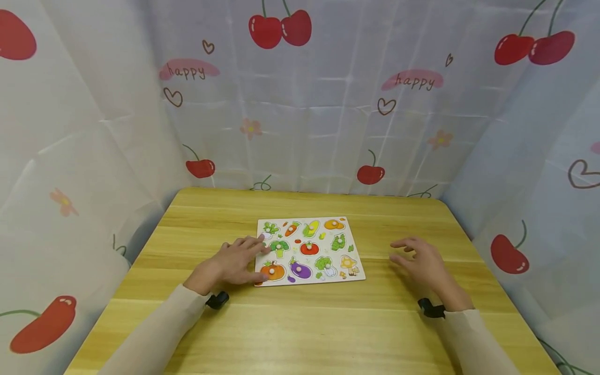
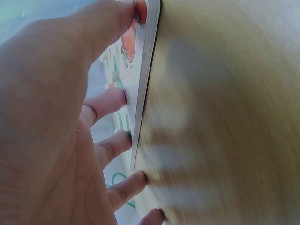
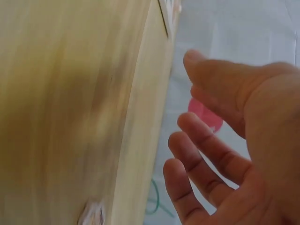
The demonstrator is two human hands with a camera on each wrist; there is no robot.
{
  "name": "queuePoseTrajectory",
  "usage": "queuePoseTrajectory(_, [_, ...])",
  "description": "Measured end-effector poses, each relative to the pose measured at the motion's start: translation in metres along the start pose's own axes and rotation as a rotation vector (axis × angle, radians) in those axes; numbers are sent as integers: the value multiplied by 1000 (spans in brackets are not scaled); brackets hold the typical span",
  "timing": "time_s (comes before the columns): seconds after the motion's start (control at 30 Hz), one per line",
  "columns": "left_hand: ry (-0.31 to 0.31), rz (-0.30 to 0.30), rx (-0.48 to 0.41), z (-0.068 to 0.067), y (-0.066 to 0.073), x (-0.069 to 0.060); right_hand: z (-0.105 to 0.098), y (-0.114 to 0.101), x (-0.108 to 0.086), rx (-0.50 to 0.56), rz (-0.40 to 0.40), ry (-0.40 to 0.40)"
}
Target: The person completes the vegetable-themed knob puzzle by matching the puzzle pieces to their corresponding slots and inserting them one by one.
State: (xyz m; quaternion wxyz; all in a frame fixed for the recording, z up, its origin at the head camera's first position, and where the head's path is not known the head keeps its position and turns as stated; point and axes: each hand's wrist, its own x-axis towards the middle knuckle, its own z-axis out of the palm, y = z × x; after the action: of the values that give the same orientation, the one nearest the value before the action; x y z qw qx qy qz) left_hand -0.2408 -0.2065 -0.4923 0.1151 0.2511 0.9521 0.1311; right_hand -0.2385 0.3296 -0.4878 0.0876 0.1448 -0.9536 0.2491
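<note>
A white wooden peg puzzle board (image 1: 323,255) with vegetable pieces lies flat on the table. Pictured on it are a pumpkin (image 1: 273,271), a tomato (image 1: 309,248), an eggplant (image 1: 300,269) and others, each with a small knob. My left hand (image 1: 238,260) rests on the board's left edge, fingers spread; in the left wrist view the thumb (image 2: 105,23) touches the board's surface, while two outer fingertips reach past the edge to the tabletop. To the right of the board my right hand (image 1: 422,263) hovers over the table, fingers loosely bent and holding nothing.
The wooden table (image 1: 300,328) has light yellow grain and rounded far corners. White curtains (image 1: 300,104) printed with cherries, hearts and flowers hang behind it and on both sides. A black strap sits on each wrist, below beige sleeves (image 1: 154,328).
</note>
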Motion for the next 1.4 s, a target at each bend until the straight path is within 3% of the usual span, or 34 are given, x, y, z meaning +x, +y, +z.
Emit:
queuePoseTrajectory(0.17, [-2,0,1,1,0,0,-17,21,-22,42,-17,5])
queuePoseTrajectory(0.3, [-2,3,5,1,0,1,-31,36,-40,67,25,-43])
queuePoseTrajectory(0.63, [1,-2,-5,1,-2,0,-48,76,-61,8,78,-109])
queuePoseTrajectory(0.9, [2,-2,-15,1,-2,-1,-47,85,-60,17,157,-107])
queuePoseTrajectory(1.4, [7,6,-10,3,-2,0,-35,78,-55,-49,159,-28])
